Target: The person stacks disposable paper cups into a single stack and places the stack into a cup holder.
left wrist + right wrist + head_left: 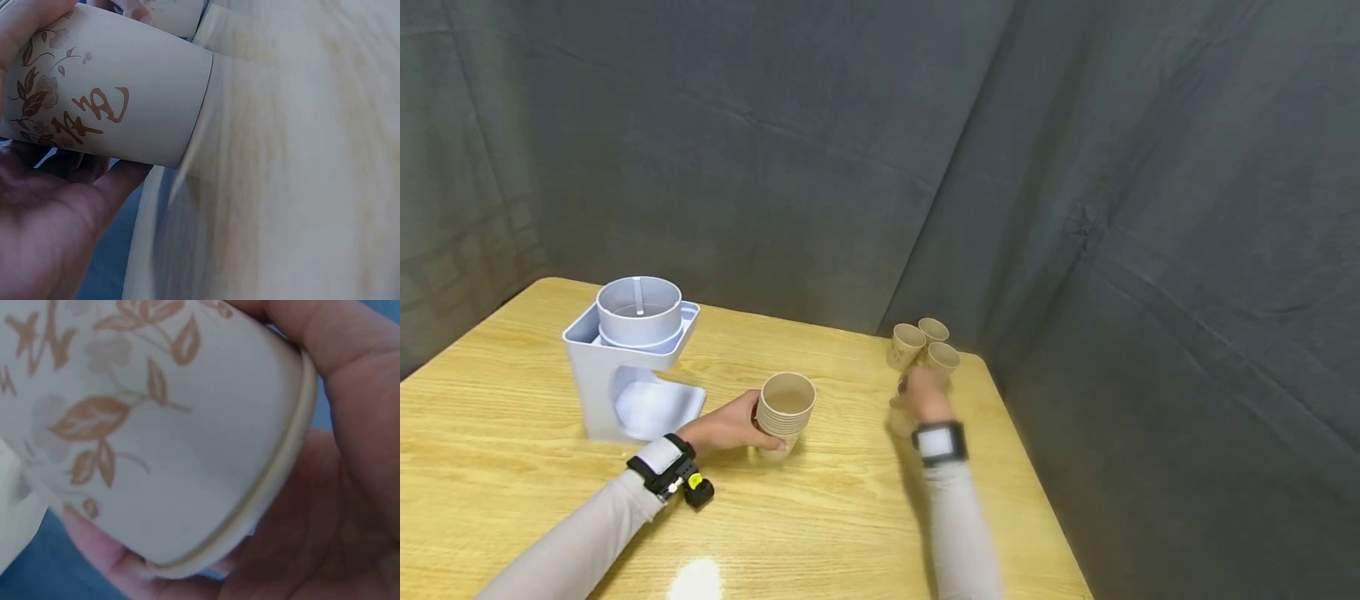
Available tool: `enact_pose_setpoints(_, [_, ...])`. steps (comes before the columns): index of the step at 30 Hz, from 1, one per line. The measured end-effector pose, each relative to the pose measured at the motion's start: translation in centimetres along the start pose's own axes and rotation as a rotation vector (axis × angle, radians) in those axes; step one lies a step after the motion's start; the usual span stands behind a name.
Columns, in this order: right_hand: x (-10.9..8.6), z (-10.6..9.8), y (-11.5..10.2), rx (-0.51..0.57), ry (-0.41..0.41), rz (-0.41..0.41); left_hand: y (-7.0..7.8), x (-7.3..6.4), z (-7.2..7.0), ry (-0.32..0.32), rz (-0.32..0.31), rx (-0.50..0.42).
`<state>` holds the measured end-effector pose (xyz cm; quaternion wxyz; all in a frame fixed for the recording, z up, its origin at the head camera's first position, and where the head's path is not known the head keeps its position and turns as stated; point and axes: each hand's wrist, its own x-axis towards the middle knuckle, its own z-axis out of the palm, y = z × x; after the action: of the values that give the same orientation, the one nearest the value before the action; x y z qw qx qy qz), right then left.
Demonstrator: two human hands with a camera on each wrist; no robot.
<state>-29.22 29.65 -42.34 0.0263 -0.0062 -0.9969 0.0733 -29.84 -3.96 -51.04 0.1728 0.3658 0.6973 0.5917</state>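
My left hand grips a stack of nested tan paper cups, mouths up, just above or on the table; I cannot tell if it touches. In the left wrist view, the outer paper cup shows brown flowers and lettering. At the right, my blurred right hand holds a single paper cup, partly hidden by the hand. The right wrist view shows fingers and thumb around this cup near its rolled rim. Just beyond stand three upright paper cups: one at left, another behind, a third at right.
A light grey-white appliance with a round open container on top and a low base plate stands at the left of the wooden table. Dark grey curtains hang behind the table and along its right side.
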Motion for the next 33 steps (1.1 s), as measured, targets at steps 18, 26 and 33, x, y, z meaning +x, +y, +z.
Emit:
enact_pose_setpoints(18, [0.1, -2.9, -7.2, 0.444, -0.020, -0.044, -0.2, 0.0, 0.2, 0.010, -0.001, 0.001])
enact_pose_setpoints(26, [-1.8, -4.6, -8.5, 0.418, 0.115, -0.099, 0.1, 0.1, 0.1, 0.002, 0.002, 0.002])
enact_pose_setpoints(33, [-3.0, -5.6, -9.4, 0.423, 0.252, -0.173, 0.0, 0.2, 0.2, 0.001, 0.002, -0.012])
